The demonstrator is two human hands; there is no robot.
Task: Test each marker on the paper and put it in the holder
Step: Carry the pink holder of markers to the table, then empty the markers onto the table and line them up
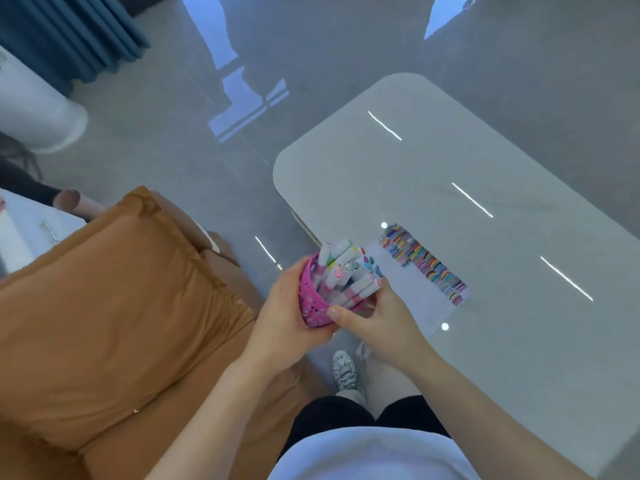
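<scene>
Pale glossy surface (450, 161) at my 2 o'clock, scribbled paper (412, 296) on its near edge. I see the tilted pink holder (311, 303), full of markers (346, 275), gripped by my left hand (280, 313) at its 9 o'clock and my right hand (377, 323) at its 3

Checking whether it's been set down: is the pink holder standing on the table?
No: the left hand and right hand grip the holder, tilted and full of markers, raised off the table.
</scene>
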